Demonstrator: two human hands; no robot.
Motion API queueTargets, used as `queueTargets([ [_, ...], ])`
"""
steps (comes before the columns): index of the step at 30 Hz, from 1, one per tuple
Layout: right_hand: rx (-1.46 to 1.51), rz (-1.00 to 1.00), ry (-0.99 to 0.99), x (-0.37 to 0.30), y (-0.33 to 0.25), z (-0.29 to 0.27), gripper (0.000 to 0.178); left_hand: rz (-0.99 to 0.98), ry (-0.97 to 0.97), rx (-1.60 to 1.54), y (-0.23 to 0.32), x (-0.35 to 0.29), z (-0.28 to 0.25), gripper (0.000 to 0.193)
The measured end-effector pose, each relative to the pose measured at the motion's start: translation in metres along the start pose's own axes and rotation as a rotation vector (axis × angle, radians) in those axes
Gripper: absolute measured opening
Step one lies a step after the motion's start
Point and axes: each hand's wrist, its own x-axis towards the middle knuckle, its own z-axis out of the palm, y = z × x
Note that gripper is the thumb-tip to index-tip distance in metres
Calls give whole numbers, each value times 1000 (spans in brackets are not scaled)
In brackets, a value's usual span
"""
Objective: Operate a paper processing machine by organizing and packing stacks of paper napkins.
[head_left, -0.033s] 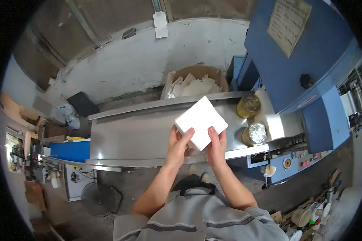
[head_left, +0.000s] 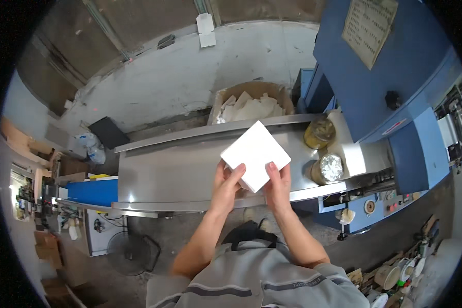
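Both of my hands hold a thick white square block [head_left: 255, 153], with one corner pointing away from me. Its top face is plain and bright; whether it is a box or a stack of paper I cannot tell. My left hand [head_left: 226, 187] grips the near left side, thumb on the top face. On the near right side, my right hand [head_left: 278, 186] closes in the same way. The other fingers are partly hidden beneath the block. Under it runs a long metal trough-like table [head_left: 164, 177] with raised edges.
Two round containers, one yellowish [head_left: 319, 133] and one foil-topped [head_left: 327, 169], stand at the table's right end beside a blue machine [head_left: 364, 77]. Behind the table is a cardboard box [head_left: 287, 97] of white scraps. A fan [head_left: 130, 253] stands at lower left.
The block has turned very slightly counterclockwise in my hands. My grip stays the same, and the whole view has shifted a little.
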Motion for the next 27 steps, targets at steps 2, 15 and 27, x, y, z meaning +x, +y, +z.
queueTargets([
  [2,73,81,-50,-7,-5,-5,64,14,21,37,3,-11,-15,61],
  [15,-276,-42,-298,-82,30,107,87,239,62,-142,28,-86,-149,53],
  [27,-1239,-1260,-910,-203,162,296,82,365,-2,-608,110,-163,-332,64],
])
